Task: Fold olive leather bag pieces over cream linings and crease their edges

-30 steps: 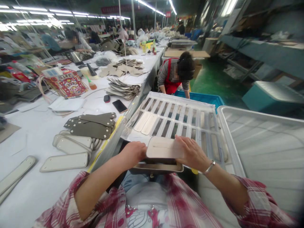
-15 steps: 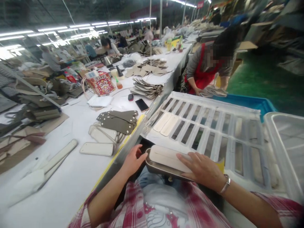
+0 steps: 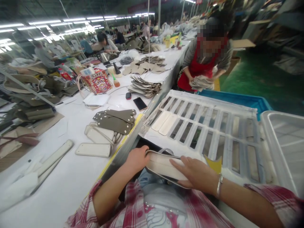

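Observation:
Held close to my waist is a long, narrow bag piece with a thin dark rim and a cream strip-shaped panel (image 3: 158, 163) lying inside it. My left hand (image 3: 139, 158) grips the left end, its fingers curled over the rim. At the other end my right hand (image 3: 198, 174) has its fingers over the panel and its thumb along the near edge. The underside of the piece is hidden. Two similar cream strips (image 3: 163, 123) lie side by side on the white slotted rack (image 3: 185, 145) just beyond my hands.
Cream strips (image 3: 93, 149), dark olive pieces (image 3: 116, 120) and a phone (image 3: 140, 103) lie on the white table (image 3: 68, 183) at left. A clear plastic bin (image 3: 285, 142) and a blue bin (image 3: 237, 99) border the rack. Behind it, a co-worker in a red apron (image 3: 201, 65) handles a stack of pieces.
My left hand has closed over the left end of the bag piece. The cream panel now sits down inside the rim, and the piece is tilted more. The co-worker has straightened somewhat.

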`<state>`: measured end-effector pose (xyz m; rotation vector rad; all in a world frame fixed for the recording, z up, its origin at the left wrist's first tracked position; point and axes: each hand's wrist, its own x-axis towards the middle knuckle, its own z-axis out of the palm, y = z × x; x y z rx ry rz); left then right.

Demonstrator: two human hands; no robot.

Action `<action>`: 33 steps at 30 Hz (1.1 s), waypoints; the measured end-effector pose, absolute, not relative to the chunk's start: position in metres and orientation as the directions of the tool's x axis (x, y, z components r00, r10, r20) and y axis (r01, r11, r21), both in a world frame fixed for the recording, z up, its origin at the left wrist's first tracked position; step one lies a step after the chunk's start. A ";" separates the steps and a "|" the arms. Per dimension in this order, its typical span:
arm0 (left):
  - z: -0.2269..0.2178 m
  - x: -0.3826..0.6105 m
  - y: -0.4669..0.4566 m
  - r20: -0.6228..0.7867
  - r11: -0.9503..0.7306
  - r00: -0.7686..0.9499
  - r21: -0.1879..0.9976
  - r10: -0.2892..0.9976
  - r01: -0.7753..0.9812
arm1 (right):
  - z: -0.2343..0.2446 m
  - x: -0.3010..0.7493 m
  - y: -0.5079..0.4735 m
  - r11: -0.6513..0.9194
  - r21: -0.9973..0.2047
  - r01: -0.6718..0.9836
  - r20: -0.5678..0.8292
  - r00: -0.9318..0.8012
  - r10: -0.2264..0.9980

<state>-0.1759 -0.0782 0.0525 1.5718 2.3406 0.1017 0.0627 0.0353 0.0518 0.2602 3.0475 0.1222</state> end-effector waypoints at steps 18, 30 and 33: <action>0.049 -0.120 -0.011 -0.260 -0.449 0.542 0.341 0.799 0.826 | 0.072 0.105 0.104 -0.077 -0.694 0.716 -0.669 -0.601 0.438; 0.054 -0.109 0.003 -0.163 -0.693 0.767 0.343 0.621 0.634 | 0.010 0.144 0.066 -0.135 -0.833 0.537 -0.522 -0.681 0.513; 0.053 -0.108 0.004 -0.193 -0.727 0.812 0.366 0.551 0.581 | 0.015 0.147 0.066 -0.077 -0.854 0.515 -0.464 -0.688 0.558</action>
